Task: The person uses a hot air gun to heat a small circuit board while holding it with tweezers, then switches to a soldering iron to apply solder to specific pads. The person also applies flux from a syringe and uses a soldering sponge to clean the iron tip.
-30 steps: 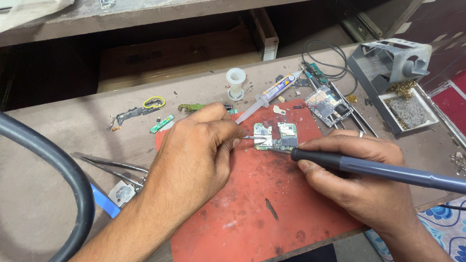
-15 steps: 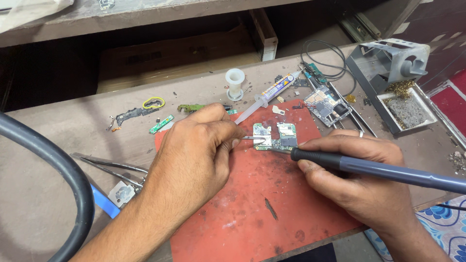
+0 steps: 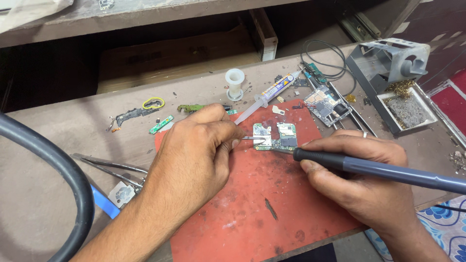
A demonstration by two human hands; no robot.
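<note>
A worn brown workbench [image 3: 58, 140] carries a stained red work mat [image 3: 257, 213], and on that mat lie a small green circuit board [image 3: 276, 137] and a second board [image 3: 326, 104] at its far right corner. Beside the mat on the bare bench lie a white spool [image 3: 235, 82], a syringe tube [image 3: 269, 94], a yellow ring [image 3: 153, 103], a small green strip [image 3: 161, 124] and metal tweezers [image 3: 109, 167]. At the right end stands a grey metal stand [image 3: 388, 63] with a tray of brass wool [image 3: 405, 109], and a thick black hose [image 3: 58, 170] crosses the left end.
</note>
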